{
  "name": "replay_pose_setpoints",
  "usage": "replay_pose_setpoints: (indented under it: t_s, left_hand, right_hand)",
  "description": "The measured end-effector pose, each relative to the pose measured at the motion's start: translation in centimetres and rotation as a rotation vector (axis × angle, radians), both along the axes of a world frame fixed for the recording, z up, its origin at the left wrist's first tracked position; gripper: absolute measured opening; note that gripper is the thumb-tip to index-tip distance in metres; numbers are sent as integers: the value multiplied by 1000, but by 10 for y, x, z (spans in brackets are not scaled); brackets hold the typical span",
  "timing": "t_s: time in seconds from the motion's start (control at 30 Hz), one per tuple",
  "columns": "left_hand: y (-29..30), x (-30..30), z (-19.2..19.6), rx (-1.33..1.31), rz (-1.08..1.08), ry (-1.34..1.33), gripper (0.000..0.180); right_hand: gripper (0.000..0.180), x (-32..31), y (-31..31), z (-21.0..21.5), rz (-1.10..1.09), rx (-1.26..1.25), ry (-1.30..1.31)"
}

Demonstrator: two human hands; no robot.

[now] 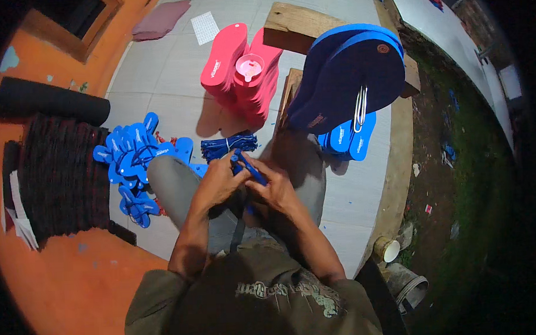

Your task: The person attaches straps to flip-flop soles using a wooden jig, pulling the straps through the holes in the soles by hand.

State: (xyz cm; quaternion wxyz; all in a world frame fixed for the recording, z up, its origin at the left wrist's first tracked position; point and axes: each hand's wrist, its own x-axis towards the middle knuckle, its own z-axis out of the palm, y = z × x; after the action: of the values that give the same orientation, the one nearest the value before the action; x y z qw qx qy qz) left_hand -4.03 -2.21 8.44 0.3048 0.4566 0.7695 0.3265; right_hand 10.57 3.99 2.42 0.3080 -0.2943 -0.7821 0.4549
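Olive shirt (255,298) fills the lower frame, forearms reaching up from it. Left hand (218,182) and right hand (276,188) meet over the lap, fingers curled tight around a blue sandal strap (247,166), thin, forked, glossy. Just beyond lies a bundle of straps (227,146). Small blue sandals (132,157) heaped at left; red soles (241,71) stacked ahead; navy soles (347,76) lean against a wooden bench (298,26).

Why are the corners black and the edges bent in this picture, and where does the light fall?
Head view: the fisheye lens leaves black corners and curves the tiled floor's edge; light is brightest on the red sandal soles, which cast shadows toward the viewer; the grassy ground at right is dim; the hands, left hand and right hand, look slightly soft.
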Motion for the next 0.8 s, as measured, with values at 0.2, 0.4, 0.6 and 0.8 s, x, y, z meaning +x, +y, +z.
replay_pose_setpoints:
  t_s: [0.2, 0.4, 0.6, 0.8]
  left_hand:
    - [-9, -11, 4, 220, -159, -229, 16]
    - [40, -63, -70, 456, 83, 359, 13]
    - [72, -63, -146, 397, 278, -166, 35]
    - [51, 4, -287, -85, 72, 141, 42]
  right_hand:
    - [31, 36, 1, 36, -78, -597, 90]
    - [25, 98, -36, 65, 241, -426, -263]
    - [29, 158, -28, 101, -296, -720, 150]
    - [27, 78, -14, 34, -194, -745, 102]
